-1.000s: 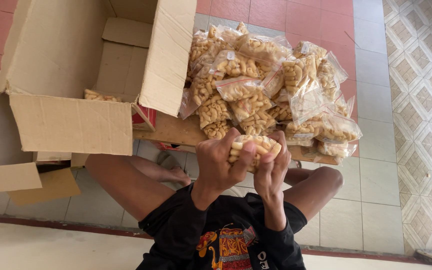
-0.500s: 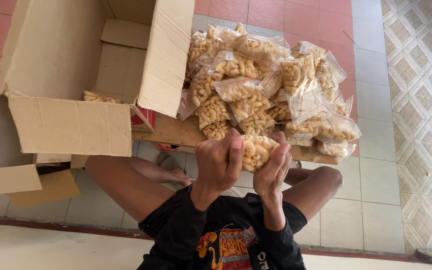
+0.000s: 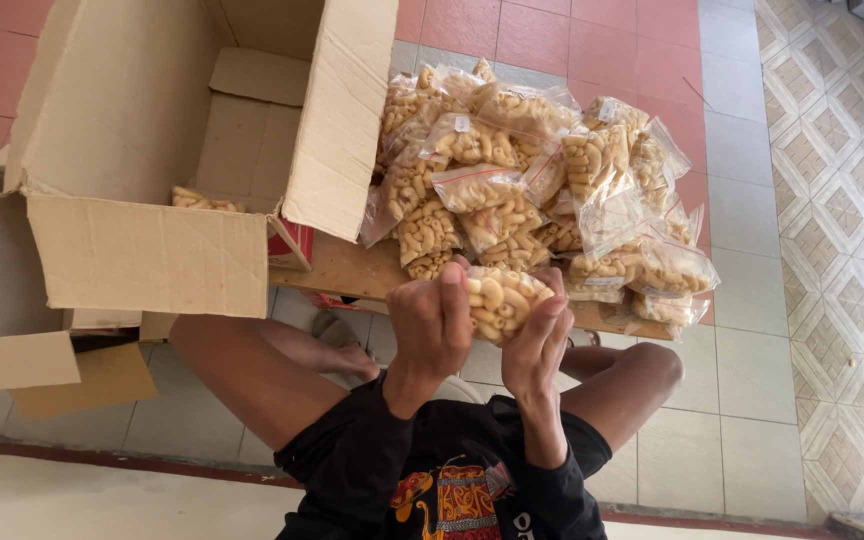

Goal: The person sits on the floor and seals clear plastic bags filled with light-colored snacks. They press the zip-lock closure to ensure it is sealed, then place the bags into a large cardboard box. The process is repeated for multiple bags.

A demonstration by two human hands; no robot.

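Note:
Both my hands hold one small clear bag of curled yellow macaroni snacks (image 3: 497, 300) in front of my chest. My left hand (image 3: 432, 325) wraps its left side with the fingers curled over the top. My right hand (image 3: 540, 345) cups its right side and bottom. Just beyond the hands, a pile of several similar sealed bags (image 3: 537, 190) lies on a low wooden board (image 3: 342, 268).
A large open cardboard box (image 3: 152, 250) stands at the left, with a few snack bags (image 3: 202, 200) inside it. Another cardboard flap (image 3: 12, 360) lies at the far left. My bare legs (image 3: 252, 370) spread under the board, over a tiled floor (image 3: 752, 330).
The bag has been turned in my hands, and more of its face now shows between them. My left fingers have shifted over its top, and both hands stay in place.

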